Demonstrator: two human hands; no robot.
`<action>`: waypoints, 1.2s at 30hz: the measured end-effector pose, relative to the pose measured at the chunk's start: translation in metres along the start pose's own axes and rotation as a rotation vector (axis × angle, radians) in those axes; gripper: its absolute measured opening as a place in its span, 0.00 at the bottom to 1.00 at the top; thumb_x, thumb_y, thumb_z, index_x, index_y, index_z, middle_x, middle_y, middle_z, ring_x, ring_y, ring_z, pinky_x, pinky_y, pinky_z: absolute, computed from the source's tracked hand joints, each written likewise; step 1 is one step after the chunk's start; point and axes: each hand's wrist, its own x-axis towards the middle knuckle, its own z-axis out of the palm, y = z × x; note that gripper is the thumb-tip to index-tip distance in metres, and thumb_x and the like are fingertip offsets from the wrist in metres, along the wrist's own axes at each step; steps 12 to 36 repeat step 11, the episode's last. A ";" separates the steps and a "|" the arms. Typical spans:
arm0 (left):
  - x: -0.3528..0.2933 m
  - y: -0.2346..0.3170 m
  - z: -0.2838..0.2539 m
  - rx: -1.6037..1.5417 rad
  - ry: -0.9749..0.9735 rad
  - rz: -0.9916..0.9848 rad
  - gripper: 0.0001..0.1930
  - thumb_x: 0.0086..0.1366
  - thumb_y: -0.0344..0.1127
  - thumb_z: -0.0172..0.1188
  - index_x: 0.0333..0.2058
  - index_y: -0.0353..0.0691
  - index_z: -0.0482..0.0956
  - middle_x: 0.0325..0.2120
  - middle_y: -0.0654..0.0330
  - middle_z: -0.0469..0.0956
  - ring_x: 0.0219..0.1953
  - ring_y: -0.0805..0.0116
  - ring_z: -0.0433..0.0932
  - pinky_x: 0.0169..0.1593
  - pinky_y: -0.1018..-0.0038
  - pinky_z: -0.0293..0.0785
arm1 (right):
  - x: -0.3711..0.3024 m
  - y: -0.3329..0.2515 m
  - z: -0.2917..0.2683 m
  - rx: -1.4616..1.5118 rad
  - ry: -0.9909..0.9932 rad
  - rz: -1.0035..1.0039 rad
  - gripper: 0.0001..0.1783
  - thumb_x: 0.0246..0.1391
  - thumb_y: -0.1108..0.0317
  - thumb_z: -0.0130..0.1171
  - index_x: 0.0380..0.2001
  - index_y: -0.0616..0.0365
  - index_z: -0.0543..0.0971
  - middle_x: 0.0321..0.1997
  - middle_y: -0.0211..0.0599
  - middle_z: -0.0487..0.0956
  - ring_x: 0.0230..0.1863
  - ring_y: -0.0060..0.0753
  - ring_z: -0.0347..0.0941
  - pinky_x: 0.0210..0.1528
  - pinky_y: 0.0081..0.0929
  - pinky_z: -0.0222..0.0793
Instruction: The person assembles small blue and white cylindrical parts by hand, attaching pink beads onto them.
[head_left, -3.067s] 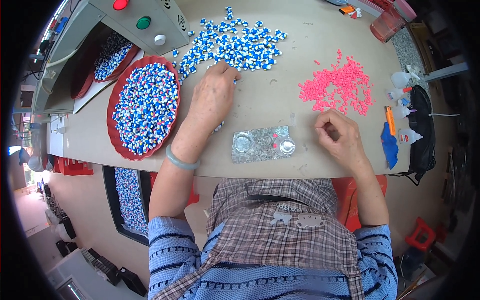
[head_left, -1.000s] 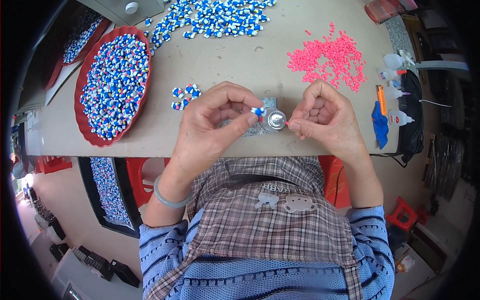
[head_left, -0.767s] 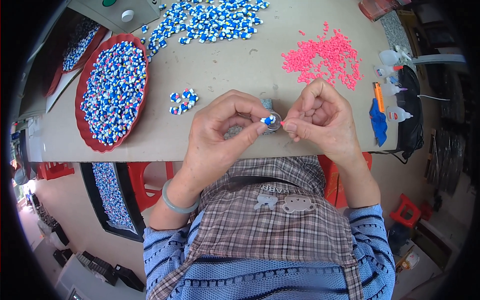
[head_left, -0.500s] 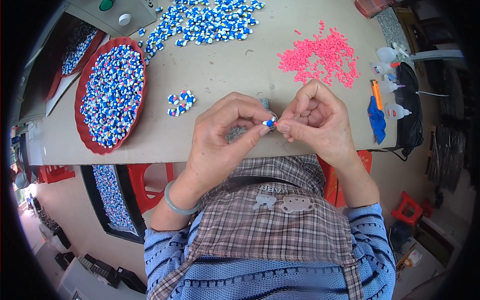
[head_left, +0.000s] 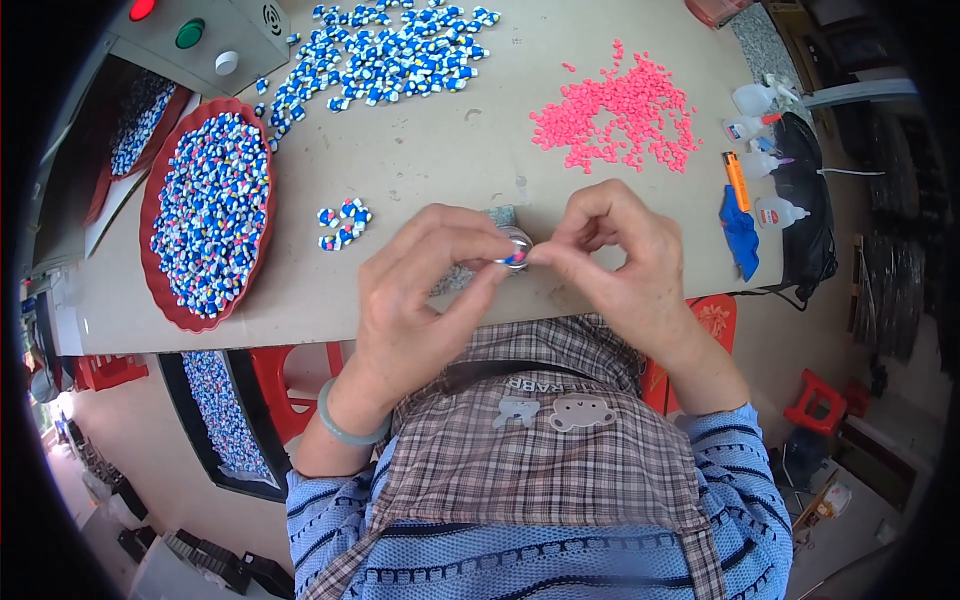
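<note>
Between the thumb and forefinger of my left hand (head_left: 415, 285) is a small blue-and-white figure piece (head_left: 513, 258) with a pink bit showing on it. My right hand (head_left: 622, 245) is closed in a pinch just to the right of that piece; whatever its fingertips hold, if anything, is too small to make out. Behind the fingertips a small round shiny container (head_left: 519, 237) partly shows, beside a grey speckled block (head_left: 500, 214). A few finished-looking blue-and-white pieces (head_left: 345, 225) lie on the table left of my left hand.
A red scalloped tray (head_left: 150, 255) full of such pieces stands at the left. More blue-and-white pieces (head_left: 410, 55) spread at the back, and pink bits (head_left: 610, 115) at the back right. Glue bottles (head_left: 778, 212), an orange cutter (head_left: 737, 182) and a blue cloth (head_left: 740, 235) line the right edge.
The pink bit was between my right fingertips and the piece; now it shows on the piece, and my right fingertips are drawn slightly off. The whole view has shifted a little.
</note>
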 end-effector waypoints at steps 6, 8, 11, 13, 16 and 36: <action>-0.010 -0.015 -0.054 0.174 0.113 -0.159 0.09 0.53 0.17 0.61 0.34 0.33 0.80 0.33 0.55 0.80 0.30 0.69 0.77 0.37 0.77 0.75 | 0.015 0.056 -0.046 -0.211 0.125 0.136 0.07 0.51 0.77 0.65 0.34 0.63 0.78 0.31 0.34 0.80 0.30 0.24 0.79 0.32 0.21 0.74; -0.015 -0.018 -0.066 0.405 0.077 -0.257 0.09 0.55 0.18 0.60 0.35 0.34 0.80 0.33 0.56 0.80 0.32 0.68 0.76 0.39 0.76 0.73 | 0.016 0.071 -0.047 -0.377 0.100 0.079 0.08 0.52 0.78 0.62 0.37 0.64 0.79 0.38 0.35 0.81 0.34 0.26 0.79 0.35 0.23 0.74; -0.018 -0.023 -0.076 0.533 0.018 -0.246 0.09 0.55 0.20 0.62 0.36 0.37 0.81 0.34 0.58 0.80 0.35 0.65 0.76 0.41 0.75 0.74 | 0.021 0.069 -0.038 -0.460 0.028 -0.028 0.07 0.52 0.78 0.62 0.37 0.64 0.80 0.37 0.35 0.81 0.35 0.30 0.79 0.38 0.25 0.75; -0.018 -0.023 -0.076 0.533 0.018 -0.246 0.09 0.55 0.20 0.62 0.36 0.37 0.81 0.34 0.58 0.80 0.35 0.65 0.76 0.41 0.75 0.74 | 0.021 0.069 -0.038 -0.460 0.028 -0.028 0.07 0.52 0.78 0.62 0.37 0.64 0.80 0.37 0.35 0.81 0.35 0.30 0.79 0.38 0.25 0.75; -0.018 -0.023 -0.076 0.533 0.018 -0.246 0.09 0.55 0.20 0.62 0.36 0.37 0.81 0.34 0.58 0.80 0.35 0.65 0.76 0.41 0.75 0.74 | 0.021 0.069 -0.038 -0.460 0.028 -0.028 0.07 0.52 0.78 0.62 0.37 0.64 0.80 0.37 0.35 0.81 0.35 0.30 0.79 0.38 0.25 0.75; -0.018 -0.023 -0.076 0.533 0.018 -0.246 0.09 0.55 0.20 0.62 0.36 0.37 0.81 0.34 0.58 0.80 0.35 0.65 0.76 0.41 0.75 0.74 | 0.021 0.069 -0.038 -0.460 0.028 -0.028 0.07 0.52 0.78 0.62 0.37 0.64 0.80 0.37 0.35 0.81 0.35 0.30 0.79 0.38 0.25 0.75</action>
